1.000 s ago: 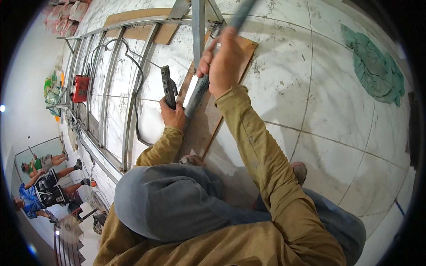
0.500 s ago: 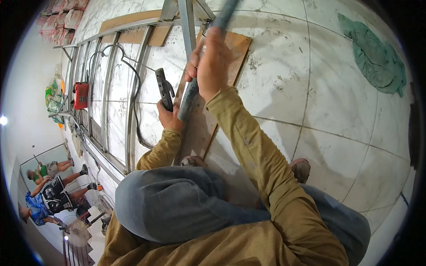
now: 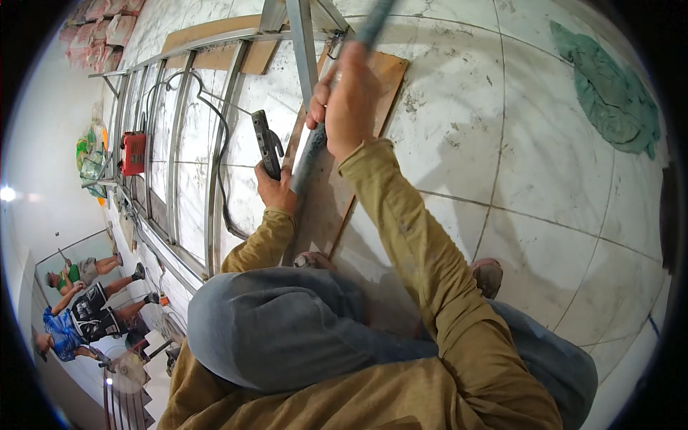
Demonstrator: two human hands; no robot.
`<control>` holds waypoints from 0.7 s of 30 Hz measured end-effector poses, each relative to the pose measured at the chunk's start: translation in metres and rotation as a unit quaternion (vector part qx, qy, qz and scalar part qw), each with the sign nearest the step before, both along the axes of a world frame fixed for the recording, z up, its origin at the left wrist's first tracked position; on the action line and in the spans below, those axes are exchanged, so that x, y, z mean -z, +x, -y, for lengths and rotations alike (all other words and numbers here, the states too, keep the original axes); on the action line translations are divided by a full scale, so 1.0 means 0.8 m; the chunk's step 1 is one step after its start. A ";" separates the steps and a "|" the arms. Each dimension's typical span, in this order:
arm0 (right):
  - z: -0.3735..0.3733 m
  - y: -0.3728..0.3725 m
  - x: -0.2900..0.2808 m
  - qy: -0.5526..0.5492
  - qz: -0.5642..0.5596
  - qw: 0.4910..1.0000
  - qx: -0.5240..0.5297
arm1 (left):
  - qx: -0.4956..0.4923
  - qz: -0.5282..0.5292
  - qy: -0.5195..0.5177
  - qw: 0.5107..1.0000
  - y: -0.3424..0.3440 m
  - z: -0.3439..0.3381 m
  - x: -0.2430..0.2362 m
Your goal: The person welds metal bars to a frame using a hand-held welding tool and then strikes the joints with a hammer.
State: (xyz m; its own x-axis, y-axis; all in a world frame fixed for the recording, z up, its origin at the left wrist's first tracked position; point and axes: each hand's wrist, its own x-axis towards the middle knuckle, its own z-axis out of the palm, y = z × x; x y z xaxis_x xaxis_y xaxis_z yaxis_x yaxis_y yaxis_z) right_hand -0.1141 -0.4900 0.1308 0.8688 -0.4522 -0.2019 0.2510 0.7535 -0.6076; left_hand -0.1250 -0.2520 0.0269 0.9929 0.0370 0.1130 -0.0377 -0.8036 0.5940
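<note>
Right hand (image 3: 350, 106): fingers curled round grey pipe (image 3: 312, 152) (far part blurred). Left hand (image 3: 275, 190): fingers wrapped on black clamp (image 3: 266, 142), just beside the pipe.

Right hand (image 3: 349, 107) shifted rightward (only slightly); grey tube (image 3: 311, 154) moved with it.

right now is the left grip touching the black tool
Touching: the head view shows the left grip closed around the lower end of the black tool.

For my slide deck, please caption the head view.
Left grip on a black clamp tool, right grip on a grey tube, near a ladder-like metal frame.
</note>
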 end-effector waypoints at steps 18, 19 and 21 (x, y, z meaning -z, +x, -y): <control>-0.006 0.004 0.003 -0.010 -0.024 1.000 -0.016 | -0.024 -0.010 -0.029 0.999 0.003 0.007 -0.003; -0.006 0.001 0.003 -0.001 -0.013 1.000 0.001 | -0.026 -0.011 -0.034 0.999 0.003 0.007 -0.006; -0.006 -0.009 -0.002 0.018 0.007 0.999 0.033 | -0.029 -0.015 -0.043 0.999 0.000 0.006 -0.008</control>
State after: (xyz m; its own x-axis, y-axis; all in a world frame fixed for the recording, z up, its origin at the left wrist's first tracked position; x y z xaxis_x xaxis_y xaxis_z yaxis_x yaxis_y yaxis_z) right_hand -0.1213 -0.4854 0.1322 0.8407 -0.5004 -0.2070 0.3088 0.7570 -0.5758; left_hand -0.1251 -0.2568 0.0331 0.9917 0.1032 0.0768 0.0268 -0.7496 0.6614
